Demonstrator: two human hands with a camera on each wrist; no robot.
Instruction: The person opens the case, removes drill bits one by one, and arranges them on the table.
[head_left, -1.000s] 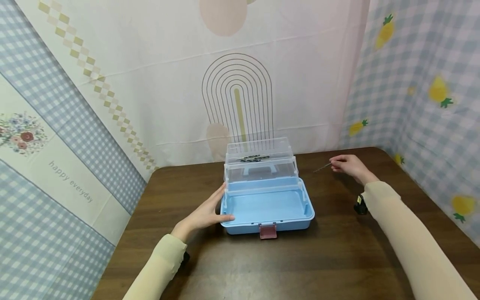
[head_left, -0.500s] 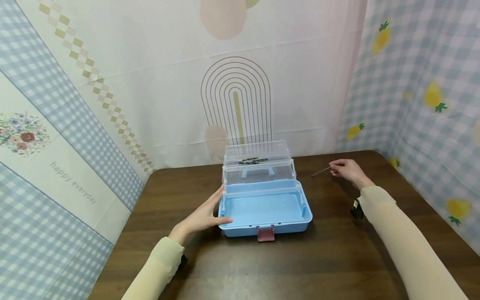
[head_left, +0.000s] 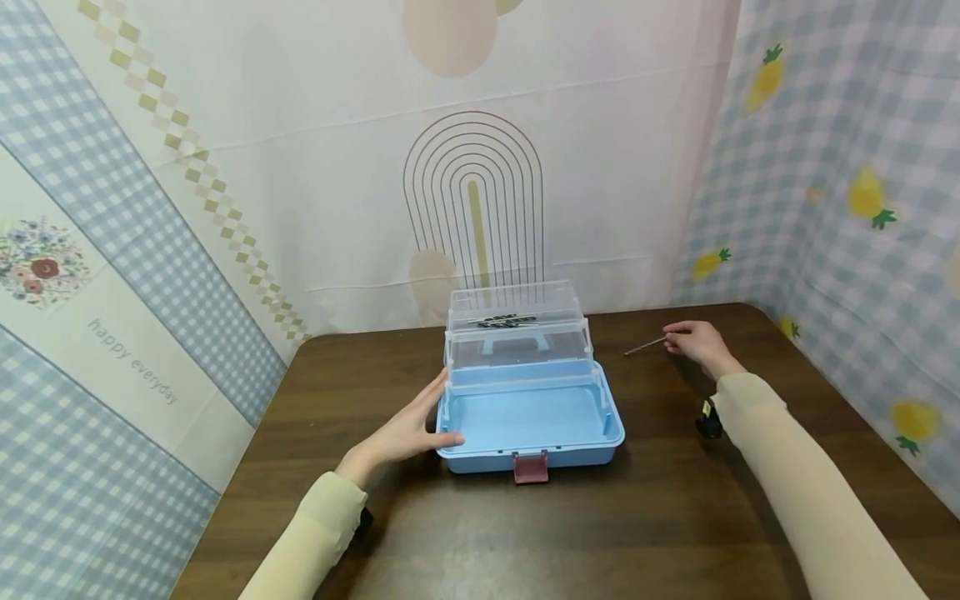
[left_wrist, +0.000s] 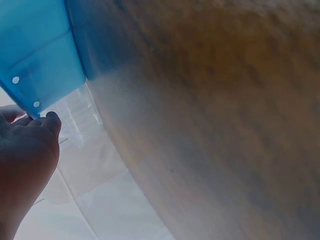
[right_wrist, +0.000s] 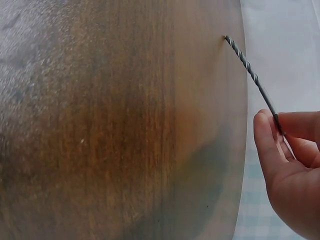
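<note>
A light blue toolbox with a red latch stands open, its clear trays folded up at the back. Several dark drill bits lie in the upper tray. My left hand grips the box's left side, thumb over the rim near the front corner and fingers along the outer wall. In the left wrist view the blue box wall shows beyond that hand. To the right of the box, my right hand pinches a twist drill bit by its shank end, fluted tip slanting toward the box.
A brown wooden table carries the box. Behind it hangs a pale patterned cloth, with a checked pineapple cloth at the right and a blue checked one at the left.
The head view has tilted slightly. Against the box, my right hand has barely moved and keeps hold of the drill bit. My left hand stays on the box.
</note>
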